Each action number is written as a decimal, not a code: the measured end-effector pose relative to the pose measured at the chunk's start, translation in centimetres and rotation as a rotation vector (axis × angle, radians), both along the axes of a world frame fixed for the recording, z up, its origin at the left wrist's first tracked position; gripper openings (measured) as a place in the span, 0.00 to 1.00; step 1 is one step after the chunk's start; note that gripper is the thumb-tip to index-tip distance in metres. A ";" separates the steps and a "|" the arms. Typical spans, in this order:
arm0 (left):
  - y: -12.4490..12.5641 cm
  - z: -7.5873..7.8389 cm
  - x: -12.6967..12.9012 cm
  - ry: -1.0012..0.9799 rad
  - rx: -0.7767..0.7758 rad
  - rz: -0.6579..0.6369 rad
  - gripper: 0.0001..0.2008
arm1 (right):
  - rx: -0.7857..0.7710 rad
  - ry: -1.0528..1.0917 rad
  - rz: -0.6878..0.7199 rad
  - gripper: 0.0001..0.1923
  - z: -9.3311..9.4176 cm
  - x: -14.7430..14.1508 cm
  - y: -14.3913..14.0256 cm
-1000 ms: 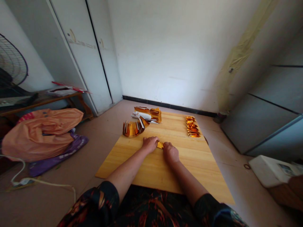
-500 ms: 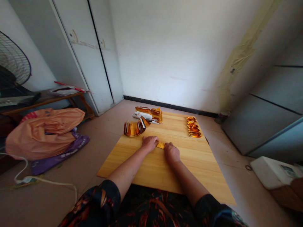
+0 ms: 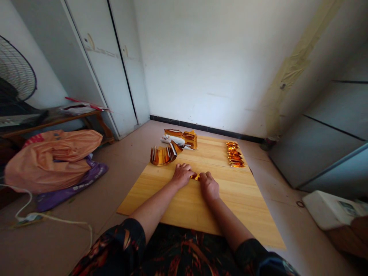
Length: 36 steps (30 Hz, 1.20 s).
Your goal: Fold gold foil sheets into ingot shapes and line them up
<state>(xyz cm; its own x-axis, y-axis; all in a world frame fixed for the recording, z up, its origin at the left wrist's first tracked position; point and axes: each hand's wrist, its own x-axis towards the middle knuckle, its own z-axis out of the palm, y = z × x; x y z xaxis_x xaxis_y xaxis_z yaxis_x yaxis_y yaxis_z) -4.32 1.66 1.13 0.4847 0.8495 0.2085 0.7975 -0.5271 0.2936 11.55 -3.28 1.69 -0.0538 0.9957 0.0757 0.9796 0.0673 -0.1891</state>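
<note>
Wooden board (image 3: 235,199) lies flat on the floor w/ gold foil stock at its far edge: curled foil stack (image 3: 162,155) far left, finished folds (image 3: 235,154) far right, out of the way. Left hand (image 3: 182,174) & right hand (image 3: 209,185) press fingers-down on a small gold foil piece (image 3: 196,177) mid-board, pinning it flat betw. them. Only a sliver shows; long axis seems left-right, can't tell which way it points.

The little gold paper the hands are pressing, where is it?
The little gold paper lies on the wooden board, mid-picture in the head view, pinched between the left hand and right hand.
</note>
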 end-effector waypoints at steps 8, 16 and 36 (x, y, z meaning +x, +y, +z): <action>-0.2 -0.1 -0.1 -0.046 -0.020 0.016 0.12 | 0.026 0.042 0.136 0.12 -0.1 1.8 0.8; 0.7 -0.3 0.3 -0.064 -0.049 0.072 0.07 | 0.002 -0.002 0.206 0.13 0.4 1.9 2.4; 1.4 -0.7 -1.0 0.012 -0.122 0.035 0.14 | -0.241 0.130 0.017 0.11 1.6 0.5 4.2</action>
